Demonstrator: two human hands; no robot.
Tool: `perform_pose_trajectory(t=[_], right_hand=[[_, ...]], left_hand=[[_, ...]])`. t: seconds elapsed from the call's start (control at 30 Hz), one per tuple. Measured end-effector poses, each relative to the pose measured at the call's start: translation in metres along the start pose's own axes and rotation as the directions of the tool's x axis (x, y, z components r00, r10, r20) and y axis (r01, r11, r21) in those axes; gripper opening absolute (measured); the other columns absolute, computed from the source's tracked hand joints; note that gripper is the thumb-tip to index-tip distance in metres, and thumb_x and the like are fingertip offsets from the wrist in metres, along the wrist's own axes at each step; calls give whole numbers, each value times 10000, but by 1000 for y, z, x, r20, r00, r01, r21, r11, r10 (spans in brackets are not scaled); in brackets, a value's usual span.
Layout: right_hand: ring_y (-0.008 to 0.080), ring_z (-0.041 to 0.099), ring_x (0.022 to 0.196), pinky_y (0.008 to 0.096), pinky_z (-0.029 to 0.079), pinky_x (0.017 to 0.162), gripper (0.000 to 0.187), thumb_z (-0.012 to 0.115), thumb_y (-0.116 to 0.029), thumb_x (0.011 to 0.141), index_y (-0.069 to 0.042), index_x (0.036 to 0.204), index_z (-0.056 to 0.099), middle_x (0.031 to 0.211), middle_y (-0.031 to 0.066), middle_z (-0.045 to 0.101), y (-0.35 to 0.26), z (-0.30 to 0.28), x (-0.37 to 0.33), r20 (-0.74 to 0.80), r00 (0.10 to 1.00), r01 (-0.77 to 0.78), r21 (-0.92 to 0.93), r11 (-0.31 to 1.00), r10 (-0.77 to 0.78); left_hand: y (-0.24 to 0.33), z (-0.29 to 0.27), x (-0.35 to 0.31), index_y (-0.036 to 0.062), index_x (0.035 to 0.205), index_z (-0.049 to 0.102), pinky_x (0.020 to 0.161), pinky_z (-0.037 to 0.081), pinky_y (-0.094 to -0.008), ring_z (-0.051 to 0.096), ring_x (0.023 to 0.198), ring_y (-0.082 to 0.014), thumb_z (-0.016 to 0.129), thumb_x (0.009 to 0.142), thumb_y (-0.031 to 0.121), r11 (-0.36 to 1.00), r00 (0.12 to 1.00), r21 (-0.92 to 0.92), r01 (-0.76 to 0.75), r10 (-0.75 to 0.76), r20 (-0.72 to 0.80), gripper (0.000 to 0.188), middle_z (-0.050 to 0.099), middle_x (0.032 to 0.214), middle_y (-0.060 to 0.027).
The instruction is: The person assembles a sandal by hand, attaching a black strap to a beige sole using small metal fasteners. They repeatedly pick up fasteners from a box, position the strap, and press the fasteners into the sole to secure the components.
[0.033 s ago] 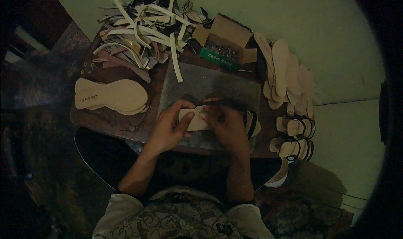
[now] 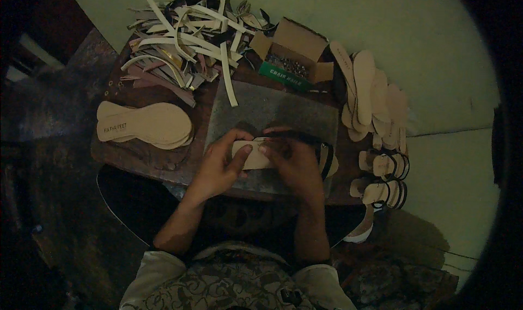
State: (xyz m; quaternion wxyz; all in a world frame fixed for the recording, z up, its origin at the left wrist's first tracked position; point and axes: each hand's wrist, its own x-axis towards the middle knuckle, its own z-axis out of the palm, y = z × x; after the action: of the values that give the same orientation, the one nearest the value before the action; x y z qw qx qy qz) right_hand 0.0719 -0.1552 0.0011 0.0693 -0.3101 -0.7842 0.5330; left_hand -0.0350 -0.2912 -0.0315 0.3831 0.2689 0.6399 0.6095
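Note:
Both my hands are on a beige sandal sole [image 2: 254,160] with black straps, above a dark grey slab. My left hand [image 2: 224,162] grips the heel end, thumb on top and fingers behind the far edge. Close beside that thumb, my right hand [image 2: 291,160] pinches the sole with its thumb and fingers. A black strap [image 2: 327,160] arches over the sole just right of my right hand. My right hand covers the sole's middle, so I cannot make out whether a small piece is between those fingers.
Stacked beige insoles [image 2: 144,126] lie at left. A heap of strap strips [image 2: 185,43] fills the far left; a green-fronted cardboard box [image 2: 286,73] of small metal nails is beyond the slab [image 2: 234,111]. More soles [image 2: 364,86] and black-strapped sandals [image 2: 378,193] line the right edge.

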Motion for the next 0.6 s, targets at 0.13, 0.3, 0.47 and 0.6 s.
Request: perform_pose_trajectory(t=[0.13, 0.3, 0.47, 0.6], right_hand=[[244, 629, 889, 347, 470, 791, 318, 652, -295, 812, -63, 1022, 595, 923, 114, 646, 1, 2, 1, -22, 999, 27, -30, 999, -28], [214, 623, 851, 327, 471, 763, 264, 675, -228, 792, -55, 970, 587, 887, 86, 638, -1, 2, 5, -16, 998, 69, 14, 998, -69], [171, 614, 805, 299, 469, 728, 224, 695, -161, 769, -39, 919, 582, 850, 78, 637, 1, 3, 7, -39, 995, 91, 4, 996, -91], [155, 614, 754, 298, 473, 677, 216, 703, -155, 759, -45, 905, 588, 797, 76, 637, 4, 2, 12, -18, 995, 96, 14, 995, -96]], left_hand=[[-1, -2, -1, 63, 1100, 511, 509, 492, -226, 490, 617, -46, 545, 910, 129, 995, 998, 69, 67, -66, -19, 203, 544, 819, -12], [1, 1, -1, 49, 1071, 532, 499, 497, -231, 500, 597, -52, 556, 904, 128, 999, 998, 49, 16, -14, -53, 186, 544, 773, -15], [0, 1, 0, 40, 1066, 536, 500, 499, -230, 508, 590, -60, 560, 900, 123, 994, 998, 108, -3, 9, -54, 187, 558, 768, -27], [3, 1, -1, 37, 1069, 533, 501, 500, -228, 520, 605, -63, 555, 899, 115, 997, 999, 81, 6, -2, -54, 188, 569, 797, -37]])
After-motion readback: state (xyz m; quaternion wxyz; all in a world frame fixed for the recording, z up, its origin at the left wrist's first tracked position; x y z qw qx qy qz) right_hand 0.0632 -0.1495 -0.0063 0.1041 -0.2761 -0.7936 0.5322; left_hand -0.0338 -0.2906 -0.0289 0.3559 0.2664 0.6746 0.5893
